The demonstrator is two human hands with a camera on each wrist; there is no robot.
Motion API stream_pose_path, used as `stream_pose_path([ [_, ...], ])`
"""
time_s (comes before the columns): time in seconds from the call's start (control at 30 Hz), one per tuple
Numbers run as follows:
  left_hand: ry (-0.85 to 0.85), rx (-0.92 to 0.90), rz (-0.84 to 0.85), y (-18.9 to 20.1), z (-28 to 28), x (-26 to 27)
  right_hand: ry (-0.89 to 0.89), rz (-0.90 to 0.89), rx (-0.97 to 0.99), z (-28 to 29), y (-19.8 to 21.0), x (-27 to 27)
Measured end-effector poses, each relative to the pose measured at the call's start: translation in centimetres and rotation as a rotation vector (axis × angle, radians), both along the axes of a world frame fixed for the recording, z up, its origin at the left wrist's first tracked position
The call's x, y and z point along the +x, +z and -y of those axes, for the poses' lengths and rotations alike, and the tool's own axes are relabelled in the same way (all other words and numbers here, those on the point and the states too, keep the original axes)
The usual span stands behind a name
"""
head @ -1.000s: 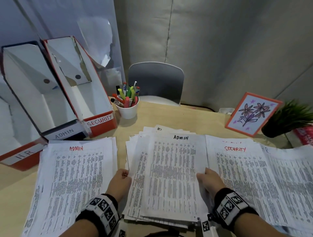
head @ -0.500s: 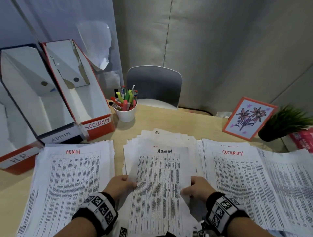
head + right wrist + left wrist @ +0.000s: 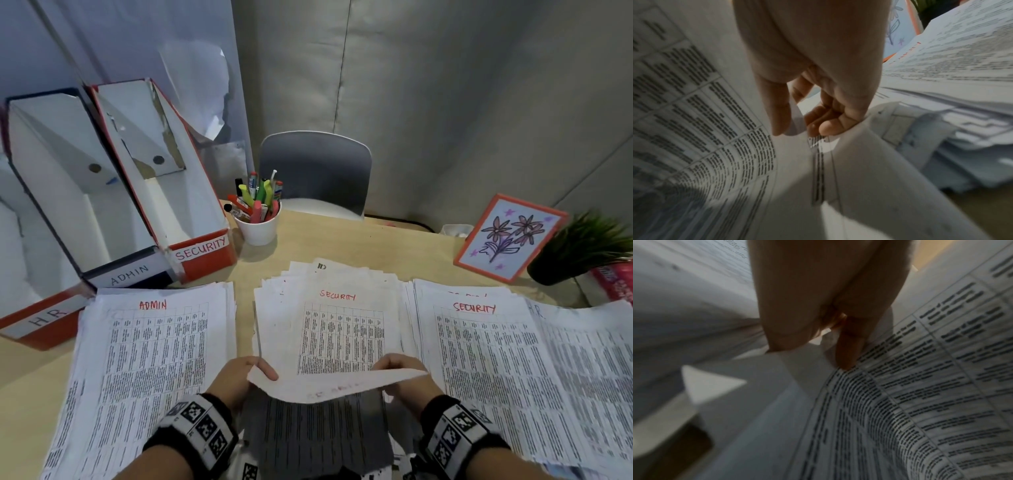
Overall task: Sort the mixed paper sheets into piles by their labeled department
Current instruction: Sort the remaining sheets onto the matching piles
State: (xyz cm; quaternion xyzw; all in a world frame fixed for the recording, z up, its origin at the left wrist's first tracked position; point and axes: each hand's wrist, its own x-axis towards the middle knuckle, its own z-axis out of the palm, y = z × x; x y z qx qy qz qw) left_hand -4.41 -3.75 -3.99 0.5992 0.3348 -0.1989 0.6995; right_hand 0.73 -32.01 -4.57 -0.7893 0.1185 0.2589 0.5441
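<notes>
A printed sheet [image 3: 329,387] is lifted off the middle mixed pile [image 3: 342,329] and curls toward me, its blank back showing. My left hand [image 3: 245,375] pinches its left edge and my right hand [image 3: 402,371] pinches its right edge. In the left wrist view, thumb and fingers [image 3: 846,352] close on the curved sheet [image 3: 920,394]; the right wrist view shows the fingers [image 3: 828,128] pinching the paper [image 3: 705,121]. The middle pile's top sheet reads SECURITY. An ADMIN pile [image 3: 150,359] lies at the left, a SECURITY pile [image 3: 479,359] at the right, an HR pile [image 3: 589,359] at the far right.
Three file boxes labelled HR [image 3: 44,318], ADMIN [image 3: 130,274] and SECURITY [image 3: 202,250] stand at the back left. A white cup of pens [image 3: 258,229] is behind the middle pile. A flower picture [image 3: 510,240] and a potted plant [image 3: 582,250] stand at the back right. A chair [image 3: 318,174] faces the desk.
Both hands have lifted the top ADMIN sheet off the middle pile and pulled it toward me, curling it. The SECURITY sheet beneath it now shows.
</notes>
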Motion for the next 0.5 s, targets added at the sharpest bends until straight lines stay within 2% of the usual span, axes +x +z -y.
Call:
stream_pose_path([
  [0.2, -0.058, -0.032, 0.012, 1.9, 0.7, -0.6, -0.007, 0.045, 0.008, 0.3, -0.4, -0.2],
  [0.4, 0.172, -0.011, -0.089, 0.7, -0.3, -0.1, 0.026, 0.024, 0.056, 0.6, -0.2, -0.2],
  [0.5, 0.070, 0.009, -0.119, 0.8, -0.4, 1.1, -0.025, -0.031, 0.160, 0.8, -0.3, -0.1],
])
